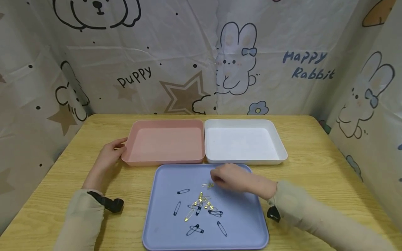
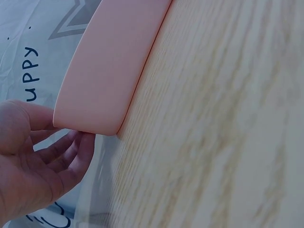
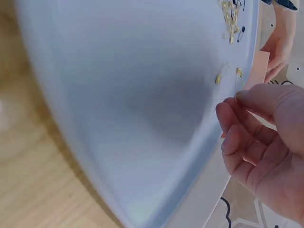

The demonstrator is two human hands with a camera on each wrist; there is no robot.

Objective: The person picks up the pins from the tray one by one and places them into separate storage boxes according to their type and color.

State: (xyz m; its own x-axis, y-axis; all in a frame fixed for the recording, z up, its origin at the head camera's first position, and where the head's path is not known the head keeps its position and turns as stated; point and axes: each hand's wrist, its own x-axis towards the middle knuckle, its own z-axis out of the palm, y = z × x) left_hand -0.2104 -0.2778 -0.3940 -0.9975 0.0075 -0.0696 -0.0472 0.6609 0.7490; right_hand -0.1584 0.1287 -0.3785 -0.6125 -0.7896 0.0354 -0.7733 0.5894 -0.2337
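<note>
My right hand [image 1: 230,177] hovers over the far right part of the blue tray [image 1: 166,240]. Its thumb and index finger pinch the end of a thin gold safety pin [image 3: 239,72], seen in the right wrist view. Another gold safety pin [image 3: 217,79] lies on the tray just beside it. Toward the tray's middle is a heap of gold safety pins [image 1: 201,198] mixed with black safety pins [image 1: 215,212]. My left hand [image 1: 108,153] rests relaxed fingers against the left end of the pink tray [image 2: 104,80], thumb near the rim.
A white tray [image 1: 246,162] stands right beside the pink one, both behind the blue tray on a wooden table [image 1: 314,167]. More black safety pins [image 1: 221,229] lie spread about the blue tray. A printed cloth [image 1: 188,42] hangs behind and at both sides.
</note>
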